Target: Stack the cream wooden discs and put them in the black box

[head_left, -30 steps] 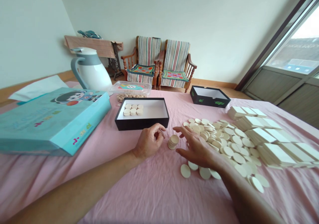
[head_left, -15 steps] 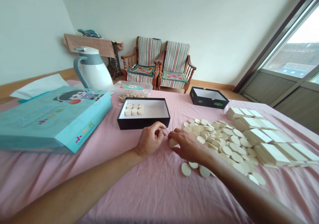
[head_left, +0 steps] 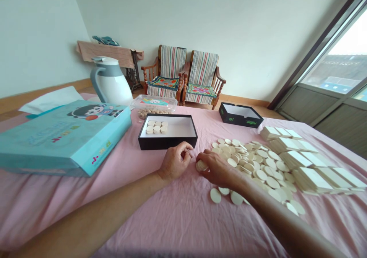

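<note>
- The right hand (head_left: 219, 169) lies just in front of the black box (head_left: 168, 143), on its window-side corner. Its fingers are bent round a small stack of discs (head_left: 200, 165), which it grips from the side.
- The left hand (head_left: 175, 161) rests on the pink cloth (head_left: 172, 219) straight in front of the black box. It is loosely curled, thumb against the fingertips, and just beside the stack without clearly touching it. I cannot tell whether anything is pinched in it.
- The small stack of discs is cream-coloured, round and flat, a few pieces high, standing on the cloth between the two hands.
- Inside the black box, at its far-left corner, six more discs (head_left: 156, 127) lie in two rows on the white floor.
- A loose heap of discs (head_left: 252, 162) spreads to the right of the black box, with piles of cream cards (head_left: 301, 158) beyond it.
- Most of the stack is hidden behind the right fingers, so only its left edge shows and its count is unclear.
- A blue gift box (head_left: 63, 135) lies left of the black box, and both forearms run out at the lower edge.
</note>
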{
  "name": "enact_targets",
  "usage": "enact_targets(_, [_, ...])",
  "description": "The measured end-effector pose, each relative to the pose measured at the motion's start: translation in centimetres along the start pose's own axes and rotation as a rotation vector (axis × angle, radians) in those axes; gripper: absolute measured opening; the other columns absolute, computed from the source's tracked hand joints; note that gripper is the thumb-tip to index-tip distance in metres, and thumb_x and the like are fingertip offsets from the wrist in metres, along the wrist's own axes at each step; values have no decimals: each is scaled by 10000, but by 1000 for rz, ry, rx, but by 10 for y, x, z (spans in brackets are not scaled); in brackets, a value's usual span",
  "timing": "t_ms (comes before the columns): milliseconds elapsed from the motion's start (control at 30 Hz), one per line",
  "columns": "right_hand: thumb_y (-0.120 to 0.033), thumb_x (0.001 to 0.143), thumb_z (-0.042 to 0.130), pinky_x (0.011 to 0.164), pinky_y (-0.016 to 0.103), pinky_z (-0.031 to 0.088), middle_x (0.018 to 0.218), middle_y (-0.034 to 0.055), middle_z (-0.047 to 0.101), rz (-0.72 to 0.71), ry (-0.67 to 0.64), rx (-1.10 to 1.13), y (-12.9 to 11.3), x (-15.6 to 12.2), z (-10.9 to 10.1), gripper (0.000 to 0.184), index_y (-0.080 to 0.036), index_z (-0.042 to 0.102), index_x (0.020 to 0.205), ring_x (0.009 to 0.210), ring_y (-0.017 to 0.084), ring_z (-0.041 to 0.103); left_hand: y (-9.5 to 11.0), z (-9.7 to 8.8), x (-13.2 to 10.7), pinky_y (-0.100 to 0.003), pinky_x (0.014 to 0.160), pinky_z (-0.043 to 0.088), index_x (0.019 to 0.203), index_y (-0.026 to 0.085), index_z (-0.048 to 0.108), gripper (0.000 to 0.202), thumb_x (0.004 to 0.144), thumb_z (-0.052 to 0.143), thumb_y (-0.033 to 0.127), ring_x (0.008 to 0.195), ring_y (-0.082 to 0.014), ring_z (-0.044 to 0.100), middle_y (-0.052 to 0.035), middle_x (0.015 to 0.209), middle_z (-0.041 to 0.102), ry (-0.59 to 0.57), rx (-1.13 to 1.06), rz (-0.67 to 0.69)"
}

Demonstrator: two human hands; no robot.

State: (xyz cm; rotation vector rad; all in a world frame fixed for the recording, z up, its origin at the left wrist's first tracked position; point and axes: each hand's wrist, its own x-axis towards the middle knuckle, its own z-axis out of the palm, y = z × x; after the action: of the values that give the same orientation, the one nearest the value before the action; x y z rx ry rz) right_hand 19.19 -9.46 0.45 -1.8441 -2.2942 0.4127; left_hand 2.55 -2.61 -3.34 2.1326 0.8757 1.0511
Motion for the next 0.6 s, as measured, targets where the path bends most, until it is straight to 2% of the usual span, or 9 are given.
enact_targets(67, [-98, 712, 568, 671, 242, 375, 886, 59, 557, -13, -6, 6, -1, 2, 0, 198, -161, 595, 899, 786, 154, 563, 0, 0, 0, -202, 609, 480, 905, 178, 577, 199, 773, 463, 83, 642, -119, 651, -8, 735, 696, -6, -4, -4])
enact_targets(233, [-110, 665, 561, 638, 237, 367, 869, 64, 545, -30, -11, -8, -2, 5, 1, 217, -145, 581, 878, 756, 154, 539, 6, -5, 1, -210, 642, 483, 923, 176, 592, 235, 771, 447, 70, 669, -122, 656, -13, 759, 700, -72, 5, 3])
enact_targets(433, [-106, 639, 557, 638, 237, 366, 873, 55, 539, -40, 10, -1, 2, 3, 3, 231, -154, 566, 865, 738, 144, 523, 16, -37, -15, -205, 602, 461, 931, 181, 617, 255, 742, 488, 70, 654, -122, 635, -9, 753, 682, -214, 120, 55])
enact_targets(533, [-99, 632, 566, 650, 239, 365, 860, 48, 553, -62, 42, 2, 1, 5, -11, 216, -163, 569, 838, 719, 135, 517, 13, -60, -24, -225, 658, 474, 916, 188, 614, 248, 754, 475, 63, 674, -118, 608, -15, 814, 669, -154, 199, 100])
enact_targets(600, [-90, 628, 557, 653, 238, 367, 835, 46, 569, -81, 72, -3, -5, 11, -28, 204, -166, 574, 816, 714, 134, 518, 7, -76, -27, -261, 746, 483, 949, 189, 610, 255, 778, 460, 73, 786, -145, 600, -37, 875, 637, -8, 265, 150])
